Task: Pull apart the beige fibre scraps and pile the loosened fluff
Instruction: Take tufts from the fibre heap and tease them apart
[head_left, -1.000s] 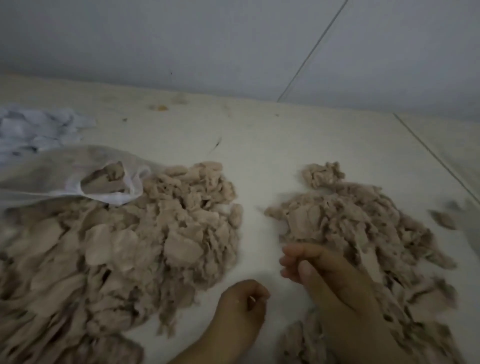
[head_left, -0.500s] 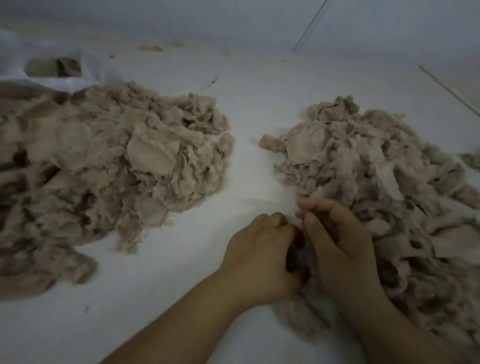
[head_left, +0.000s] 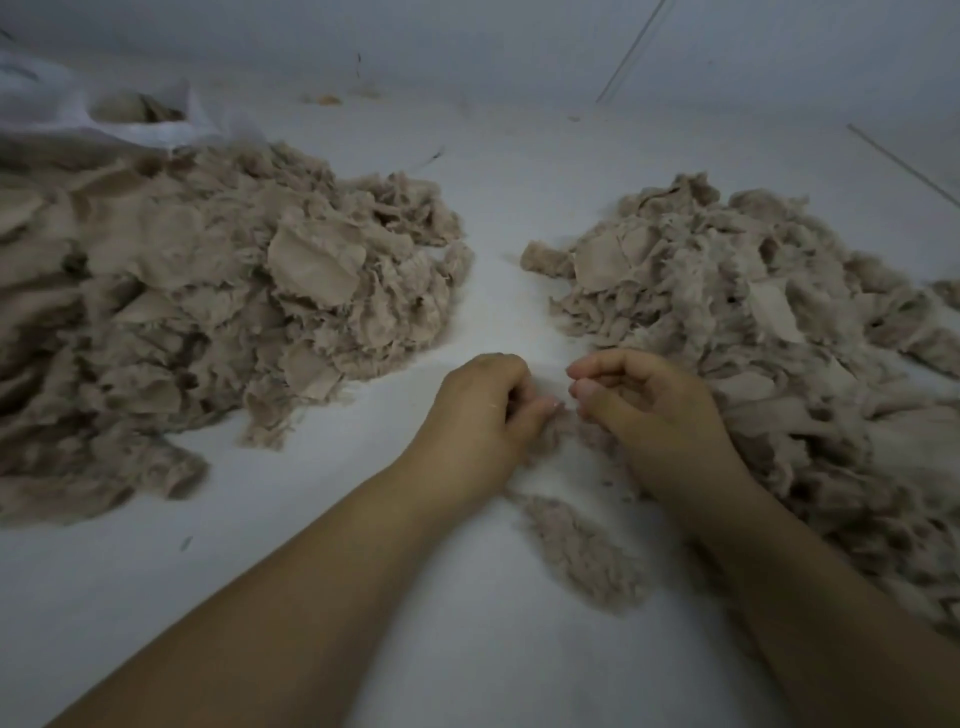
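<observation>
Scraps on our left: beige fibre scraps (head_left: 208, 312) make up the biggest heap we see, spread wide over the left side of the white counter (head_left: 311, 597), flat torn pieces mixed with frayed ones.
Scraps on our right: a second beige heap (head_left: 769, 332) lies on the right side, well apart from the first, with a bare strip of counter between them; its near edge runs under our right wrist.
Bag: a white bag (head_left: 78, 111) sits at the far left behind the larger heap, its mouth gaping, with beige pieces showing inside.
Arms: both our bare forearms reach in from the lower edge and meet near the middle of the view.
Fluff: a small oblong clump of loosened fluff (head_left: 582, 551) rests on the counter between our forearms, just below our hands.
Left hand: our left hand (head_left: 480, 415) is curled into a loose fist, thumb tip pressed on a wisp of fibre (head_left: 569, 431) at the counter.
Right hand: our right hand (head_left: 649, 410) is curled too, fingers bent inward above the same wisp; we cannot tell whether it truly grips it.
Gap: the two hands are just beside each other, thumbs nearly touching.
</observation>
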